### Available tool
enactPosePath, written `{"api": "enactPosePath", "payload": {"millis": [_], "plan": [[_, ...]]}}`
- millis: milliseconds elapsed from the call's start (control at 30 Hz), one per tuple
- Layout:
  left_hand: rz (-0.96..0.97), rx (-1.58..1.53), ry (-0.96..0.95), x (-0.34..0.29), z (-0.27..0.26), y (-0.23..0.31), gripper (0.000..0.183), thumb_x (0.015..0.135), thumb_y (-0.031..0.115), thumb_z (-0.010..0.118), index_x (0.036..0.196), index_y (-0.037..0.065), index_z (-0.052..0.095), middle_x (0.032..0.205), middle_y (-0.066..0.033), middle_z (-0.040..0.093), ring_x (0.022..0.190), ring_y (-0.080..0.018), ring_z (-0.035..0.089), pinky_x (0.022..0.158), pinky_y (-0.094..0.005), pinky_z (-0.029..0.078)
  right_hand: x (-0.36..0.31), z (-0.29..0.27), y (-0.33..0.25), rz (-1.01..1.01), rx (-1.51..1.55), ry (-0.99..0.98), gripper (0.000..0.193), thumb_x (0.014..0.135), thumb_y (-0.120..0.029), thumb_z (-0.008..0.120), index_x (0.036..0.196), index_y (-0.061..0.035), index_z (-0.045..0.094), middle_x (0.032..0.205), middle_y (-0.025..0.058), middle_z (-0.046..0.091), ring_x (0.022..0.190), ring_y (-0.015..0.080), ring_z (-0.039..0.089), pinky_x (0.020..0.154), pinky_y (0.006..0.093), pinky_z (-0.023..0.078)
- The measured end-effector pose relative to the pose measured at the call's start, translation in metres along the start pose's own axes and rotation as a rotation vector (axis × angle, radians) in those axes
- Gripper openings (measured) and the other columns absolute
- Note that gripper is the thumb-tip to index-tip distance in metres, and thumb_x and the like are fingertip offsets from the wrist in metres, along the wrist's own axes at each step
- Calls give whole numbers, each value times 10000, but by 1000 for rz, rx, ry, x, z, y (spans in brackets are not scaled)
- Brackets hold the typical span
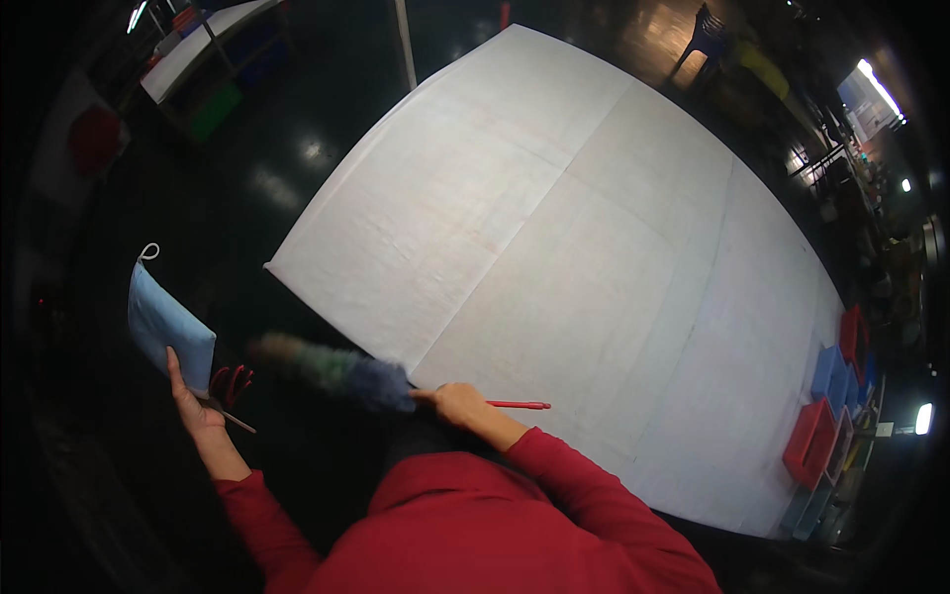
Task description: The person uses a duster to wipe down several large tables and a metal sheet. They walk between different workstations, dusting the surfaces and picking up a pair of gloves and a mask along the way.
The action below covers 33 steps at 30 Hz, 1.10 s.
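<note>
Left hand clamped on lower end of light-blue, soft-looking pouch, held out off left corner of white, sheet-topped table, likely clear of blue-green fluffy duster. Right hand wraps duster's thin red handle near head, probably for control; blurred head beside near edge.

The white table is crossed by seams. Red bins and blue bins line its right edge; whether they rest on it is unclear.
</note>
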<state>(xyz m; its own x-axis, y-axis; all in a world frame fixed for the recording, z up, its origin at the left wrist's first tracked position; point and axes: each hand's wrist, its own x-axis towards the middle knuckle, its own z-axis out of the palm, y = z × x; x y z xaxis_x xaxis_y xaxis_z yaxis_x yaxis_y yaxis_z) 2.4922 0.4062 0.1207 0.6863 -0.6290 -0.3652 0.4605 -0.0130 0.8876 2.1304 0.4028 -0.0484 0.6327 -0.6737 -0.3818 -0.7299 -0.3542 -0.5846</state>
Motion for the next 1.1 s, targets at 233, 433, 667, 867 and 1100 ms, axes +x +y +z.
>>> {"api": "enactPosePath", "payload": {"millis": [233, 433, 667, 867, 1100], "plan": [[206, -6, 108, 3, -20, 22, 614, 685, 413, 627, 1141, 56, 421, 1073, -41, 472, 950, -177, 473, 749, -325, 440, -22, -83, 121, 312, 308, 714, 316, 812, -168, 434, 1102, -281, 487, 846, 117, 597, 793, 288, 570, 700, 351, 440], [173, -47, 239, 12, -58, 14, 600, 691, 412, 619, 1128, 50, 424, 1028, -58, 498, 859, -186, 532, 696, -332, 489, -1, -155, 291, 826, 292, 1219, 279, 837, -207, 423, 1063, -72, 518, 904, 167, 583, 829, 286, 561, 727, 341, 427], [-43, -57, 134, 38, -2, -11, 634, 642, 423, 663, 1125, 82, 434, 1057, -32, 474, 840, -182, 491, 698, -336, 461, 89, -30, 50, 143, 88, 178, 381, 778, -166, 417, 1138, -284, 455, 765, 194, 575, 701, 344, 566, 624, 413, 448], [-199, 68, -260, 33, 97, -14, 523, 703, 430, 600, 1086, 97, 475, 1002, -30, 519, 883, -182, 519, 697, -334, 483, 25, 7, -9, -133, -172, 162, 414, 802, -146, 353, 1155, -355, 402, 726, 107, 548, 598, 266, 576, 510, 370, 459], [-285, 71, -623, -35, 123, 15, 489, 713, 390, 608, 1072, 82, 485, 1010, -61, 539, 856, -194, 549, 716, -344, 496, -332, 103, 27, 1656, 540, 1011, 279, 840, -251, 403, 1106, -235, 484, 987, 133, 557, 880, 345, 528, 743, 398, 421]]}}
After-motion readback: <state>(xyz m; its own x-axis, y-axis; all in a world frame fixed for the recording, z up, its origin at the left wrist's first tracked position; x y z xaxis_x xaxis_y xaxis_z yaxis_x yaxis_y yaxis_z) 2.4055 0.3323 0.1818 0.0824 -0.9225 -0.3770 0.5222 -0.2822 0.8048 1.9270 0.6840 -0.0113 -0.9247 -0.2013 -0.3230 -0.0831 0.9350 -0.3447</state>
